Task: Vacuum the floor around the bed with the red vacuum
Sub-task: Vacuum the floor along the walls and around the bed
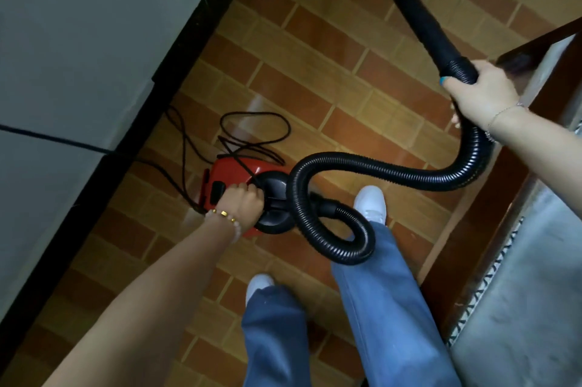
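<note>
While my left hand [244, 204] has its fingers [248, 189] curled tight round the top handle of the red vacuum [233, 172], my right hand [482, 90] is wrapped round the black hose [378, 166] at the ribbed end, where the long nozzle [412, 14] points up and away over the floor [315, 71]. From the right hand the hose sags and loops once in front of my right shoe [371, 202] before joining the vacuum's body. I cannot tell whether the vacuum is touching the floor. Its cord [252, 131] lies in loose coils just beyond it, against the dark skirting [176, 71] under the grey wall [78, 40]. Open tiled floor runs ahead, between that wall and the bed [541, 292] on my right.
</note>
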`<state>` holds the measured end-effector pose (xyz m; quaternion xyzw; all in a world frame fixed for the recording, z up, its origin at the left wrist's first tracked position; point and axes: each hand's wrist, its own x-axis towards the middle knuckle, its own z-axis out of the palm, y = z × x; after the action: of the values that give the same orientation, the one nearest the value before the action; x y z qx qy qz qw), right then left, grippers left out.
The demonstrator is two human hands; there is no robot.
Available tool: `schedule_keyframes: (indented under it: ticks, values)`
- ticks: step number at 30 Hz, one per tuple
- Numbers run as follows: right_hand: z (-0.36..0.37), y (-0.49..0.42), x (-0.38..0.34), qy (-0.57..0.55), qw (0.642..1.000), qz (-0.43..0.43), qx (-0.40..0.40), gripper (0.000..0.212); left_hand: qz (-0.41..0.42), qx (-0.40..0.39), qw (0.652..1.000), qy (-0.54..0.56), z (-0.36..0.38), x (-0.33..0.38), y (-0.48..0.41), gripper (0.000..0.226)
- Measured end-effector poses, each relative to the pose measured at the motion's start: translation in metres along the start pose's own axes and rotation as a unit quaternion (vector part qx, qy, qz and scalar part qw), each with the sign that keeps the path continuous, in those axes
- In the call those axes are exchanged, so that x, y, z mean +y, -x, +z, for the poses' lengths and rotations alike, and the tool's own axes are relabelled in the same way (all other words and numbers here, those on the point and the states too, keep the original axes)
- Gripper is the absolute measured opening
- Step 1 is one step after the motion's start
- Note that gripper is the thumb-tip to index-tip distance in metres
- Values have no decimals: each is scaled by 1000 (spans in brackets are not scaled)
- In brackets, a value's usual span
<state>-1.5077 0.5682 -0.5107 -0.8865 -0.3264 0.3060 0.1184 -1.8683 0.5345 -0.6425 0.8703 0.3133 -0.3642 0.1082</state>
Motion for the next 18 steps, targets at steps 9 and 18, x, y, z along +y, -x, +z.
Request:
schedule_keyframes:
  ticks: [9,18]
  values:
    - [-54,-103,-9,-134,990,48,0,14,-157,-46,971,173,-61,7,-51,27]
    - [-48,-137,-16,-155,986,31,-55,18,-285,-90,893,336,-72,23,-48,29]
